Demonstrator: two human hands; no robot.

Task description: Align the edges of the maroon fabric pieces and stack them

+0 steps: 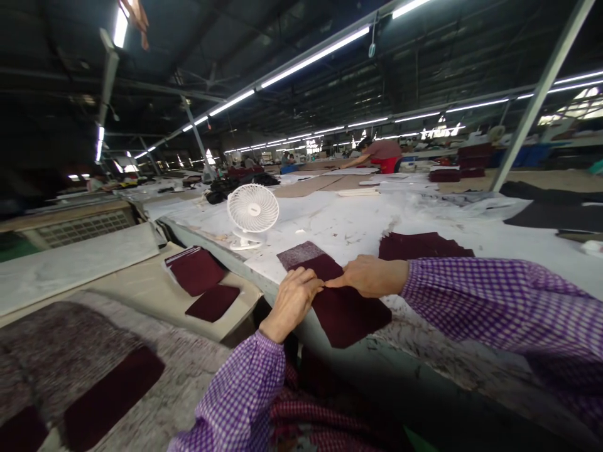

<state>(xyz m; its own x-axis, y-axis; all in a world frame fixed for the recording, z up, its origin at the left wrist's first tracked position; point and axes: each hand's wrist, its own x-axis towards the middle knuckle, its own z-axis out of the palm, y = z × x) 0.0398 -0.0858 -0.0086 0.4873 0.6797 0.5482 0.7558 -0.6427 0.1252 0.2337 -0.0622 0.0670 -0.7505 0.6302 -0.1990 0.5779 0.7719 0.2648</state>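
A maroon fabric piece lies at the edge of the white-covered table, its near corner hanging over the side. My left hand grips it near the middle, fingertips pinched together on the cloth. From the right, my right hand meets those fingertips, one finger pointing along the cloth and the others curled; what lies beneath them is hidden. Beyond the hands, the far end of the cloth shows a speckled greyish patch. Another maroon fabric stack rests just past my right wrist.
A white clip fan stands on the table behind my left hand. On a lower beige surface to the left are maroon cut pieces. Dark fabric lies at the right. A person in red bends over a distant table.
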